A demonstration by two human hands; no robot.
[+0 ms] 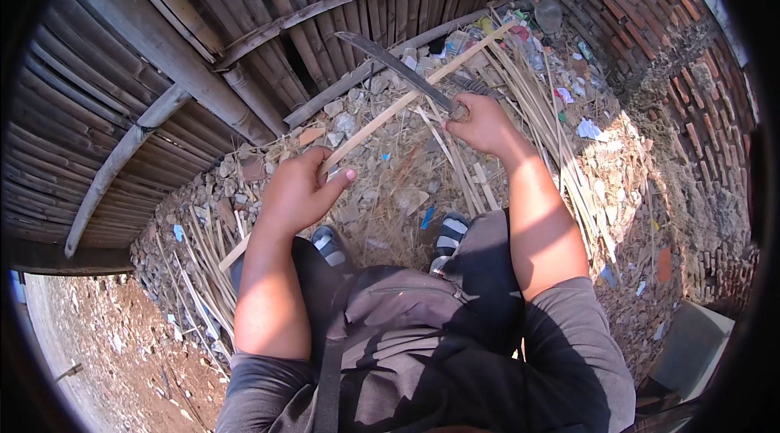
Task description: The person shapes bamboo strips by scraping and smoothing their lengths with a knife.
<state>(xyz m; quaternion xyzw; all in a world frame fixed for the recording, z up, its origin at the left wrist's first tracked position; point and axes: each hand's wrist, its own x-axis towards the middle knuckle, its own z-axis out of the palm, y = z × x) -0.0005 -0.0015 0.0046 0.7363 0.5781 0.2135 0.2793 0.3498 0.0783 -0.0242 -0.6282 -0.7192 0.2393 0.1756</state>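
Note:
My left hand (296,189) is closed around a long, pale bamboo strip (398,106), thumb pointing to the right. The strip runs up and right from my hand, and its lower end shows beyond my left forearm. In my right hand (481,124) is a machete (398,67), gripped by its handle, which the fingers mostly hide. Its dark blade points up and left and crosses the bamboo strip. Whether the edge touches the strip, I cannot tell.
Split bamboo strips (561,165) lie piled on the right, and more strips (211,254) lie on the left. Rubble and litter (357,120) cover the ground. A bamboo wall (325,10) rises ahead, a brick wall (699,108) on the right. My sandalled feet (449,240) are below.

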